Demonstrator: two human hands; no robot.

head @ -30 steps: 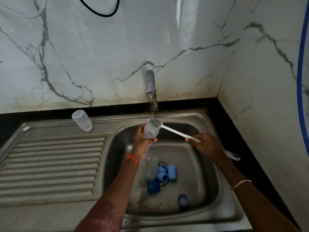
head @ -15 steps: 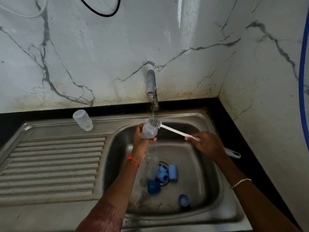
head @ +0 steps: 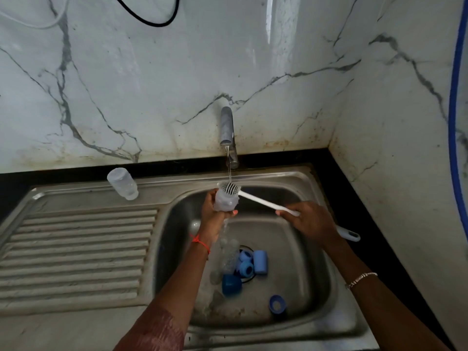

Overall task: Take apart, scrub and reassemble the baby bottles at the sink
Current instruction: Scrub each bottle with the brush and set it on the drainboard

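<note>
My left hand (head: 211,216) grips a clear baby bottle (head: 224,200) upright under the running tap (head: 227,127). My right hand (head: 310,221) holds the white handle of a bottle brush (head: 263,203); its bristled head sits at the bottle's mouth, in the water stream. Another clear bottle (head: 123,183) stands upside down on the rim at the back of the draining board. Several blue caps and rings (head: 249,264) and a clear bottle (head: 228,257) lie around the drain. A blue ring (head: 277,304) lies apart, toward the front right of the basin.
The steel sink (head: 319,252) has a ribbed draining board (head: 76,252) on the left. Marble walls close in behind and on the right, with a black counter strip (head: 354,188) between. A blue hose (head: 453,110) hangs at the far right.
The brush head has dropped slightly, from just above the bottle's mouth down onto it. Both hands stay in nearly the same place.
</note>
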